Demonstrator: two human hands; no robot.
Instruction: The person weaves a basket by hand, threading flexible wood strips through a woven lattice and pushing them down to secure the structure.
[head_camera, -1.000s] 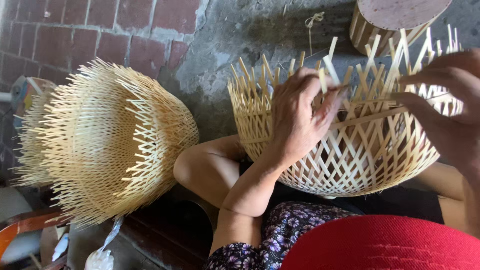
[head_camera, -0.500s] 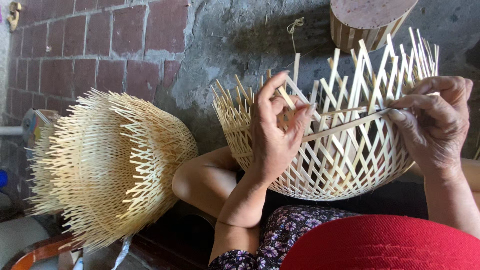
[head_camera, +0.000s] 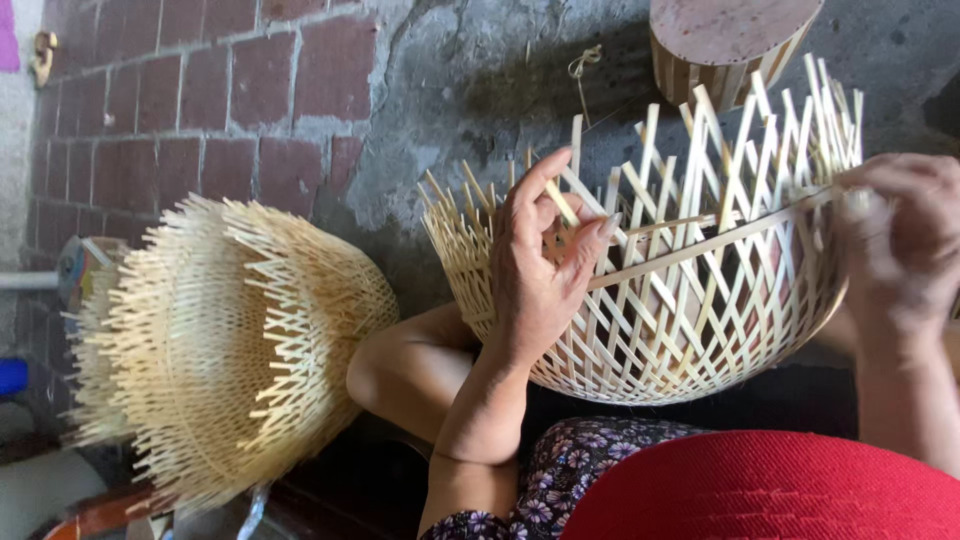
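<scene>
Head view. Half-woven bamboo basket (head_camera: 680, 320) on the lap, tipped on its side with the open rim turned toward the wall, probably to bring the loose strip ends within reach. Left hand (head_camera: 540, 270) at the rim's near side, fingers (head_camera: 590, 245) pinched narrow on one upright strip (head_camera: 560, 205) where the horizontal band (head_camera: 700, 250) crosses, apparently to steady the weave. Right hand (head_camera: 900, 240) at the far end of the same band, blurred; fingers curled about the band's end, grip not clearly readable. Basket thus spanned between both hands, bowl bulging downward below them, free strips fanning upward above. Left of the knee, well apart, a second basket (head_camera: 220, 350) with bristling unfinished ends, lying on its side. Above, a round bamboo container (head_camera: 730, 40) against the grey wall (head_camera: 450, 90); brick (head_camera: 180, 90) further left. Lower right, a red hat brim (head_camera: 770, 490) over flowered cloth (head_camera: 570, 470).
</scene>
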